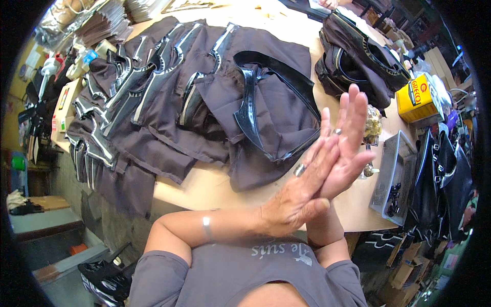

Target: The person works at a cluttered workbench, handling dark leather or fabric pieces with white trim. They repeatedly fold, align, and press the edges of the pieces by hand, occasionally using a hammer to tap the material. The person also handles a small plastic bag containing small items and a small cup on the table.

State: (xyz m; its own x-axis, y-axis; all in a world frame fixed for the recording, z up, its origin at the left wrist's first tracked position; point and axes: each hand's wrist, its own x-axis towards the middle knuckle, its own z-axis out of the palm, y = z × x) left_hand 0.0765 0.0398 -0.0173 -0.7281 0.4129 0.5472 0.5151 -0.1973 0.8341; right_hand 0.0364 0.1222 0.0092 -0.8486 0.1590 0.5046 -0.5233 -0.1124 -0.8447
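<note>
My left hand (297,188) lies flat across my right hand (348,148), palm against palm, above the right part of the table. Fingers on both are stretched out, and no object shows between them; rings sit on the fingers. Just beyond them lies a dark brown fabric piece (281,110) with a loop of glossy black trim (248,102) on top. To its left, several similar dark fabric pieces (169,120) overlap in a row, their black edgings (174,64) showing pale strips.
A pile of dark, black-edged pieces (353,56) sits at the back right, beside a yellow tin (417,100). A grey plastic basket (396,158) holds small black parts. Black leather goods (434,174) hang at the far right. Paper stacks (105,25) stand on the tan tabletop (184,192) at the back left.
</note>
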